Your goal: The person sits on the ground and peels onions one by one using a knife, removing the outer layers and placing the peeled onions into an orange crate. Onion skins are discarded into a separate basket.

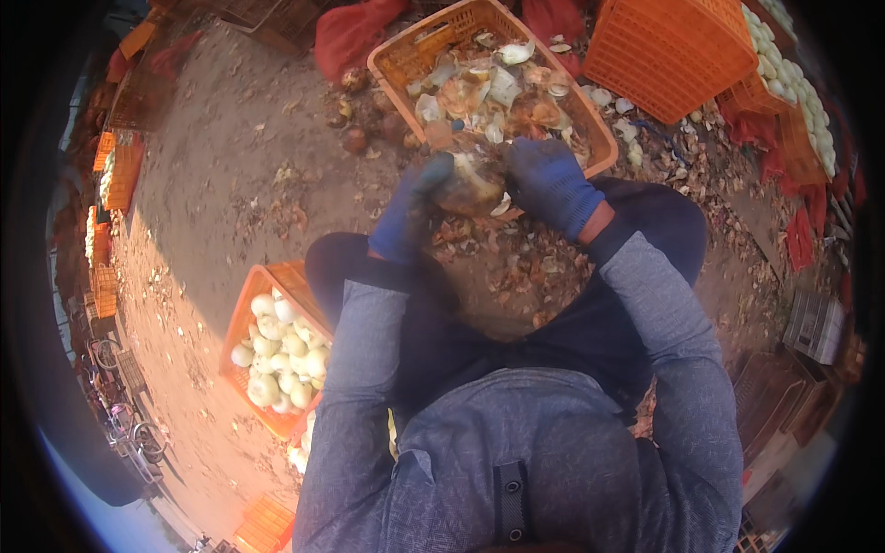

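Observation:
A large onion (470, 183) with brown, partly loosened skin is held between my two gloved hands, above the ground in front of my knees. My left hand (417, 200), in a blue work glove with a dark, dirty palm, grips its left side. The gloved fingers of my right hand (550, 176) are curled in against the onion's right side; their tips are hidden. Just beyond the hands, an orange plastic crate (387, 72) holds loose onion peels (484, 90). Unpeeled onions (356, 138) lie on the ground left of that crate.
Peeled white onions (283, 359) fill an orange crate (238, 325) by my left knee. Another orange crate (671, 62) stands tilted at upper right, near crates of peeled onions (795, 83). Red mesh sacks (356, 38) lie behind. Peel scraps (525, 259) cover the ground between my legs.

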`<state>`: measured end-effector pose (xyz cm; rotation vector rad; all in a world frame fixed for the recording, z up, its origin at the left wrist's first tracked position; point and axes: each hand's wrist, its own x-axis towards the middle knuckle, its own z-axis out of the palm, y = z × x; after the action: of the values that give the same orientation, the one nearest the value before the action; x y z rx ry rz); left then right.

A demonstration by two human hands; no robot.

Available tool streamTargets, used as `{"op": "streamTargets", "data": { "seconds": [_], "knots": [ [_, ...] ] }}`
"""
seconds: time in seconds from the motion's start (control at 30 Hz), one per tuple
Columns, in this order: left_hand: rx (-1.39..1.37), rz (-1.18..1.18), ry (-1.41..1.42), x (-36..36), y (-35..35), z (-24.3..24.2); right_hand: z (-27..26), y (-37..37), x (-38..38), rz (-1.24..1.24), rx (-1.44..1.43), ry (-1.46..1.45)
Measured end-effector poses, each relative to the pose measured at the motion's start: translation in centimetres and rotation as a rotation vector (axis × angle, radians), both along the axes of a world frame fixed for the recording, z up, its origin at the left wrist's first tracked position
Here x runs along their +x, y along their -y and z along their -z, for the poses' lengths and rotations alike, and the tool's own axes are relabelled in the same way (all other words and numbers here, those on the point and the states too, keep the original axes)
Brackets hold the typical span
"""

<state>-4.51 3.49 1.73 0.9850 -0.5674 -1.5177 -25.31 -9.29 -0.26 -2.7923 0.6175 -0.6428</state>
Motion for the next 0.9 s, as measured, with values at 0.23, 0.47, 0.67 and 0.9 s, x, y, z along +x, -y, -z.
{"op": "streamTargets", "data": {
  "seconds": [0.23, 0.47, 0.67, 0.9],
  "knots": [
    [-0.092, 0.036, -0.153, -0.6, -1.0, -1.8, 1.9, 2.8, -3.2, 0.202, 0.234, -0.243],
    [-0.174, -0.116, -0.213, 1.8, -0.2, -1.9, -6.1, -1.0, -3.5, 0.134, 0.955, 0.056],
    [-0.247, -0.176, -0.349, 2.4, -0.1, -0.8, -11.0, -4.5, -0.9, 0.010, 1.134, -0.017],
    [-0.212, -0.272, -0.367, 2.0, 0.2, -0.7, -6.9, -4.6, -0.1, -0.404, 0.079, 0.078]
  ]
}}
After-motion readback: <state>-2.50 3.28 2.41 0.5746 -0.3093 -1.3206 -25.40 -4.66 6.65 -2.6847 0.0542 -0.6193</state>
